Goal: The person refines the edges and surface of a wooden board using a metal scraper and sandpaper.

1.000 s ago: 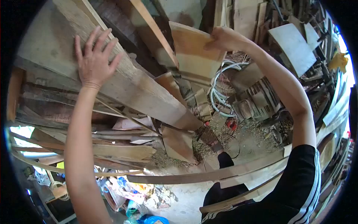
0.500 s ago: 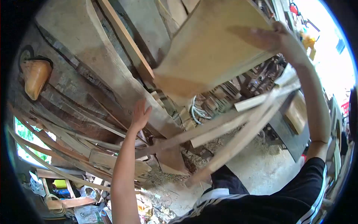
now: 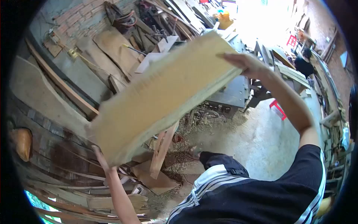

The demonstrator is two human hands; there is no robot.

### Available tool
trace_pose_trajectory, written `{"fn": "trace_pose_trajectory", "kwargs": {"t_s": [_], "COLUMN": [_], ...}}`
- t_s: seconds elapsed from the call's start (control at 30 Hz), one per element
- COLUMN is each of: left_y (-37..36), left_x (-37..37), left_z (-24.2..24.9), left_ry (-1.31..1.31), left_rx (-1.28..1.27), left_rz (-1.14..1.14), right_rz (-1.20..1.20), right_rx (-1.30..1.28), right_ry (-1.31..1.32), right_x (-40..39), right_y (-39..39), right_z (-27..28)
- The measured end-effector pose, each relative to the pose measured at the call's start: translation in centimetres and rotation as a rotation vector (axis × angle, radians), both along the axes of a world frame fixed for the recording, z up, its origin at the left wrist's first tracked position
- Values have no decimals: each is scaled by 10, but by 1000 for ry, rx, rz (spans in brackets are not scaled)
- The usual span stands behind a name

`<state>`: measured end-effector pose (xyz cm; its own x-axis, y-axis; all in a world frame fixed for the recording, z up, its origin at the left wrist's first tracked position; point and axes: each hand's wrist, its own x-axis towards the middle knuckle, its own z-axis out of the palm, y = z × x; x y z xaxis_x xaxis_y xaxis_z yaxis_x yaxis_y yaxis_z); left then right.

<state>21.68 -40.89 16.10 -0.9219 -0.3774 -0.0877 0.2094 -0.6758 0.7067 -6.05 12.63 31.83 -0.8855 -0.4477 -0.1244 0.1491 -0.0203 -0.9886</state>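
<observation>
A wide, pale wooden board (image 3: pixel 164 93) with a rough edge slants across the middle of the view, lifted above the floor. At its upper right end, my right hand (image 3: pixel 244 64) is closed on the board, with the fingers over its face. My left hand (image 3: pixel 102 158) is at the lower left end, touching the board's edge; most of its fingers are hidden or blurred. Behind the board's left end lies a large slab (image 3: pixel 44 89) of wood.
Planks lean on the brick wall (image 3: pixel 80 18) at the upper left. A metal-topped table (image 3: pixel 233 91) stands beyond the board. A red stool (image 3: pixel 278 110) is on the floor (image 3: pixel 257 138). Another person (image 3: pixel 305 65) is at the far right. Wood shavings cover the floor near my feet.
The board has moved away from the leaning slabs and now spans between both hands. My left hand has left the large slab for the board's lower end. The view has turned to the right.
</observation>
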Motion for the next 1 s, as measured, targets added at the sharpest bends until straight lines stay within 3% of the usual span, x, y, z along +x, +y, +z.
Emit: {"fn": "trace_pose_trajectory", "kwargs": {"t_s": [0.07, 0.1, 0.17, 0.23, 0.3, 0.43, 0.5, 0.6, 0.63, 0.67, 0.83, 0.9, 1.0], "left_y": [5, 26, 61, 81, 109, 185, 210, 268, 287, 307, 368, 379, 406], "left_x": [27, 37, 51, 63, 64, 20, -13, -75, -97, -116, -153, -146, -157], "left_z": [-36, -47, -69, -100, -115, -104, -110, -114, -117, -121, -156, -164, -141], "left_ry": [-210, -347, -319, -370, -370, -369, -396, -438, -421, -409, -574, -569, -721], "left_rx": [-190, -314, -161, -174, -155, -129, -58, -173, -73, 30, 27, 107, 122], "left_rz": [-4, 51, -36, 18, 32, 119, 122, 188, 180, 172, 293, 267, 346], "right_rz": [-140, -49, -99, -107, -80, -58, -55, -70, -93, -5, 111, -151, -389], "right_rx": [95, 85, 272, 303, 520, 586, 683, 994, 1122, 1147, 1180, 1038, 1317], "right_ry": [-167, -147, -160, -197, -214, -141, 31, 274, 393, 339, 430, 628, 593], "right_x": [-3, -27, -43, -56, -72, -157, -221, -302, -329, -341, -422, -462, -508], "right_y": [13, 32, 52, 62, 71, 94, 107, 117, 118, 121, 145, 159, 178], "right_z": [-52, -104, -165, -206, -213, -235, -249, -263, -262, -248, -274, -298, -313]}}
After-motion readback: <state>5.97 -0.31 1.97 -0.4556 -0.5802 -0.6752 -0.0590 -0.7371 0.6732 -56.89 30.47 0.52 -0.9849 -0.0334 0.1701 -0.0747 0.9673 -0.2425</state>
